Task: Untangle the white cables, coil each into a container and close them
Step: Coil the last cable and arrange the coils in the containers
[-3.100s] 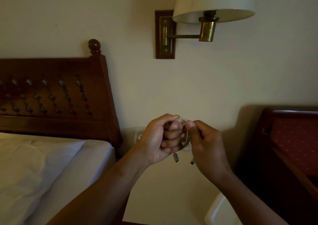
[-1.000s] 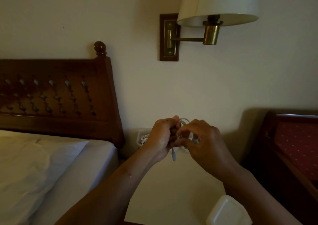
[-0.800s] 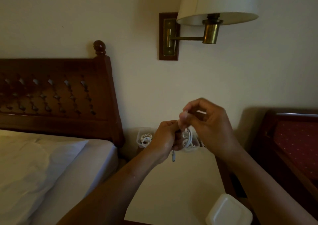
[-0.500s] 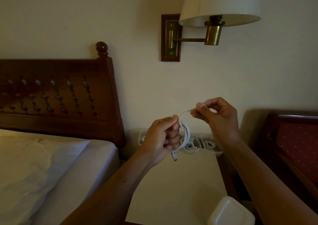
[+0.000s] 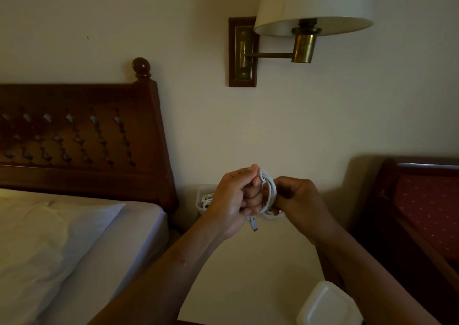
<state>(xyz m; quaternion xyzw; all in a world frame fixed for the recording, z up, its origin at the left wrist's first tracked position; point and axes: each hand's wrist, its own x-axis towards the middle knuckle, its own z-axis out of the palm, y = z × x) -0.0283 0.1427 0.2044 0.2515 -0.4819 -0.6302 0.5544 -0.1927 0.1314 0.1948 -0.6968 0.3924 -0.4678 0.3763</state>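
Above the cream tabletop [image 5: 260, 262], my left grip [image 5: 233, 200] is curled around a coiled white cable [image 5: 272, 189], its plug [image 5: 253, 225] dangling below my fist, while my right grip [image 5: 300, 200], raised and pinching the loose end half a second ago, now closes on the coil's right side.

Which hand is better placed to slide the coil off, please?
Probably the right hand: the white cable is looped round fingers of the left hand, and the right grips the coil's free side.

A wall lamp [image 5: 313, 4] hangs above a nightstand [image 5: 248, 262] beside a white-sheeted bed [image 5: 62, 250]
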